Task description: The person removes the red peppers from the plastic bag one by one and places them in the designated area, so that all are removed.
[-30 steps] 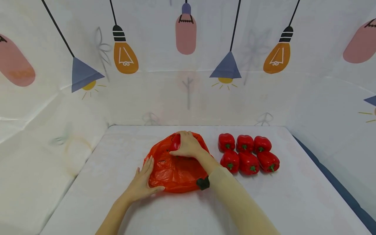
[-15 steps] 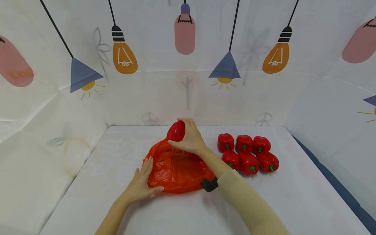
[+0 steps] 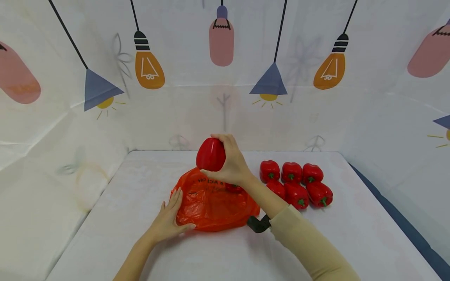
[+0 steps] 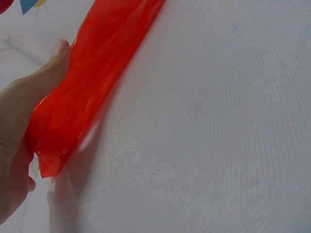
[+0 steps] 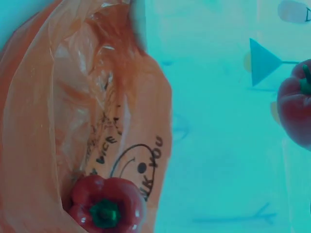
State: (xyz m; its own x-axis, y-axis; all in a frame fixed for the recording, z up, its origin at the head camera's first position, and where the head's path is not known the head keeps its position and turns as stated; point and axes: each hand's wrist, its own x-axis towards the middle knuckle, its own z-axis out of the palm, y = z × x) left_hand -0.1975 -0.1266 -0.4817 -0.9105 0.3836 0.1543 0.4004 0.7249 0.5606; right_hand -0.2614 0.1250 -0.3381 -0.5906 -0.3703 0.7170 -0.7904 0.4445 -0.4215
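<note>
My right hand (image 3: 233, 162) grips a red bell pepper (image 3: 210, 154), thumb below and fingers over the top, above the far edge of an orange plastic bag (image 3: 211, 210). The same pepper (image 5: 295, 107) shows at the right edge of the right wrist view, green stem towards the camera. Another red bell pepper (image 5: 107, 206) lies inside the bag's mouth, mostly covered by my right hand in the head view. My left hand (image 3: 170, 218) rests against the bag's left side, fingers straight and thumb along the front. In the left wrist view, the thumb (image 4: 53, 68) lies along the bag wall.
Several red bell peppers (image 3: 296, 194) stand in two rows on the white table (image 3: 365, 234), right of the bag; my right forearm partly covers the nearest. A dark wrist mount (image 3: 258, 224) sits under the right sleeve. A printed backdrop (image 3: 190, 113) rises behind the table.
My right hand has lifted the bell pepper up out of the bag, away from the table. The bag's mouth shows more. The left hand has stayed in place.
</note>
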